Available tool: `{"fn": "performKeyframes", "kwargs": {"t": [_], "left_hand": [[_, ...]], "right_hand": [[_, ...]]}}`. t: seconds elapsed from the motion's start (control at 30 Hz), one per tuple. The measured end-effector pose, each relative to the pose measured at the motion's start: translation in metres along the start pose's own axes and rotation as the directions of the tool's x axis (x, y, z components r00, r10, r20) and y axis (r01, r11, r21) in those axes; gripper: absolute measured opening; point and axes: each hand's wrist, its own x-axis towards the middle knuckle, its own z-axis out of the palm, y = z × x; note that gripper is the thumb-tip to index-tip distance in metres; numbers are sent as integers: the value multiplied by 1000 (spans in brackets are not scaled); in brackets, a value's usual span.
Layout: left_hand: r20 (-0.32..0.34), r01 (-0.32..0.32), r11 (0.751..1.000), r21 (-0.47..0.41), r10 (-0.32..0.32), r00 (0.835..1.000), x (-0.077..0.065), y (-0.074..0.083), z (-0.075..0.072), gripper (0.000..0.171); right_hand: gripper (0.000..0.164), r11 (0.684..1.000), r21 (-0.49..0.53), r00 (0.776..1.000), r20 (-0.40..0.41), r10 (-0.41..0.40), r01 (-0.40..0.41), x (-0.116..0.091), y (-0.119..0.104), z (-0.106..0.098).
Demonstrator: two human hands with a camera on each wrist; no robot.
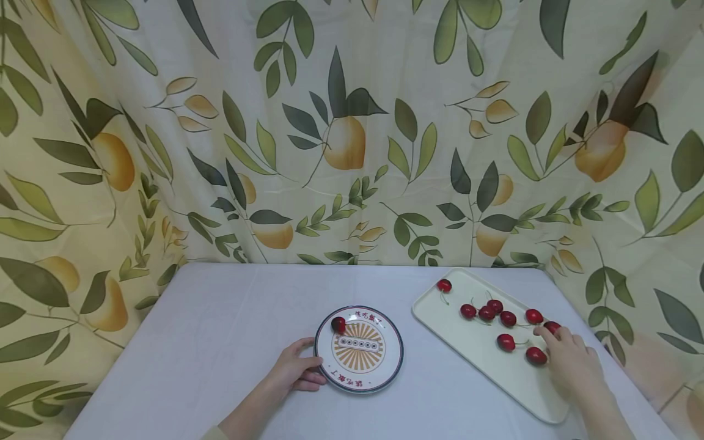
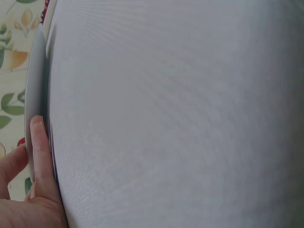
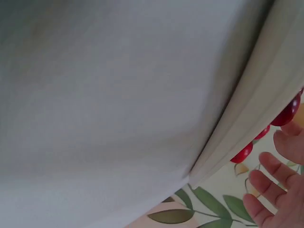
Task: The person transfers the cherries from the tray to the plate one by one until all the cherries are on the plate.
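Observation:
My left hand (image 1: 299, 370) holds the left edge of a small round plate (image 1: 385, 373), its thumb at the rim. In the left wrist view, fingers (image 2: 42, 156) lie along the plate's underside. The plate is white with a dark rim, an orange sunburst and red characters; a dark red cherry (image 1: 338, 325) sits at its upper left. My right hand (image 1: 577, 363) is over the right side of a white tray (image 1: 467, 342), fingers loosely bent. Its fingertips are right at a cherry (image 1: 552, 327) near the tray's edge, partly hidden by the hand.
Several more cherries lie on the tray, one alone (image 1: 443, 285) at its far left corner, another (image 1: 536, 356) left of my right hand. A white cloth (image 1: 220, 330) covers the table. Behind it hangs a curtain (image 1: 352, 201) printed with fruit and leaves.

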Motion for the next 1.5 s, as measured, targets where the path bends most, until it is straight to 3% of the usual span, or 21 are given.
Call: {"fn": "performKeyframes", "kwargs": {"t": [0.57, 0.87, 1.0, 1.1, 1.23, 1.5], "left_hand": [[20, -33, 999, 0, 33, 999, 0, -2, -2, 68], [7, -20, 1000, 9, 20, 1000, -1, 0, -1, 69], [0, -1, 1000, 15, 1, 1000, 0, 0, 0, 69], [2, 0, 1000, 16, 0, 1000, 0, 0, 0, 68], [4, -5, 1000, 14, 5, 1000, 1, -1, -1, 68], [23, -17, 1000, 7, 17, 1000, 1, -1, -2, 69]], "right_hand": [[31, 1000, -7, 992, 122, 18, -17, 4, 9, 1], [27, 1000, 5, 999, 53, -5, 5, 1, 8, 0], [15, 1000, 14, 1000, -1, -27, 27, 1, 1, -5], [8, 999, 12, 996, -79, -50, 51, 1, -7, -11], [15, 997, -5, 983, -167, -78, 79, 3, -21, -20], [16, 993, -23, 967, -225, -116, 114, 11, -60, -36]]}}
